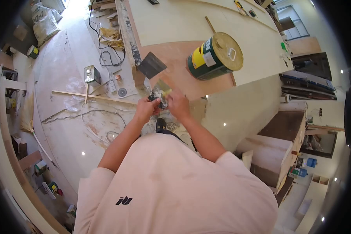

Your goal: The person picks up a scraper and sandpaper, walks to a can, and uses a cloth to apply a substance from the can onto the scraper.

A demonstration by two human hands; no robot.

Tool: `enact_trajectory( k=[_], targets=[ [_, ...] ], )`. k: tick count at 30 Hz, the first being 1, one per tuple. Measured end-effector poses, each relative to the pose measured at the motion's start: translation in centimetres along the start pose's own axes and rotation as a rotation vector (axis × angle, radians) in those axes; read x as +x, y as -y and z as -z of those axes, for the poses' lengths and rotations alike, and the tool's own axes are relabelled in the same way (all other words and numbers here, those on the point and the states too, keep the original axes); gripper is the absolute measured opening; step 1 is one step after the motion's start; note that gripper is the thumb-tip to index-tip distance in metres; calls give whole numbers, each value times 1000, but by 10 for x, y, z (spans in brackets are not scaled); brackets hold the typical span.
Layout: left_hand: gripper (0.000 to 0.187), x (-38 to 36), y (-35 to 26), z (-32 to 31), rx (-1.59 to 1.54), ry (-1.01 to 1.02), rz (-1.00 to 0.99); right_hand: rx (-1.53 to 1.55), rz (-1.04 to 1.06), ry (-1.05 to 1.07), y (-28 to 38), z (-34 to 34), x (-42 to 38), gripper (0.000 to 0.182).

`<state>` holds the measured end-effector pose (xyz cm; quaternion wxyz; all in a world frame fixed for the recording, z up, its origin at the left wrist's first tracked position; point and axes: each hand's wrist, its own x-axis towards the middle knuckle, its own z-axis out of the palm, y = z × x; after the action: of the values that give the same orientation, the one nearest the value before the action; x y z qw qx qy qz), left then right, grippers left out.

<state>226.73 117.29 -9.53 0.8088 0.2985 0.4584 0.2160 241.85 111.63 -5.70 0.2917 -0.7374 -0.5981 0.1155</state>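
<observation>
Above my feet, my left hand (145, 110) is closed around the lower edge of a smeared scraper (158, 93), a flat piece with black and white residue. My right hand (178, 104) is closed beside it, fingers against the scraper's right side. A small yellowish bit shows at those fingers; what it is, I cannot make out. Just beyond my hands, a dark flat square plate (153, 65) lies at the corner of the workbench (175, 87). To its right stands a green and yellow metal drum (216, 56) with a gold lid.
A wooden stick (210, 24) shows behind the drum. On the floor at left are a metal can (91, 75), a long wood strip (105, 98), a power strip (111, 86) and a black cable (101, 50). A broom (28, 117) is farther left, wooden cabinetry (271, 152) at right.
</observation>
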Motion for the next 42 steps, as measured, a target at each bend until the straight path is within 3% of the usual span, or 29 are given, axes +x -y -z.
enact_trajectory(
  k=[3,9,12,18,21,24,27,30,33,36,39,42],
  targets=[
    [19,1,4,1,-19,-6,-10,69,-75,-96,4,-11,20,9],
    [17,7,3,3,32,11,-18,-24,-77,-20,1,-10,-2,10],
    [16,1,6,2,7,6,-19,18,-123,-140,-1,-18,32,10],
    [17,2,-4,0,38,-16,-19,17,-90,-31,3,-11,-3,14],
    [17,-2,3,0,13,21,-20,45,-133,-151,7,-16,31,13],
    [17,-2,-6,2,71,8,-14,-76,-228,-29,3,-15,24,12],
    [17,4,-3,-1,58,-16,-26,54,-127,-36,8,-8,-12,13],
    [20,-1,1,2,18,11,-27,-41,-174,-157,3,-17,16,14],
    [20,-2,-1,2,50,13,-40,-131,-218,-101,5,-11,22,16],
    [21,1,0,2,10,21,-13,45,-150,-73,10,-11,-20,17],
    [20,7,7,4,87,19,-33,-107,-278,-103,2,-15,8,19],
    [20,-5,-1,-2,82,-31,-46,-132,-270,-61,6,-10,13,17]
  ],
)
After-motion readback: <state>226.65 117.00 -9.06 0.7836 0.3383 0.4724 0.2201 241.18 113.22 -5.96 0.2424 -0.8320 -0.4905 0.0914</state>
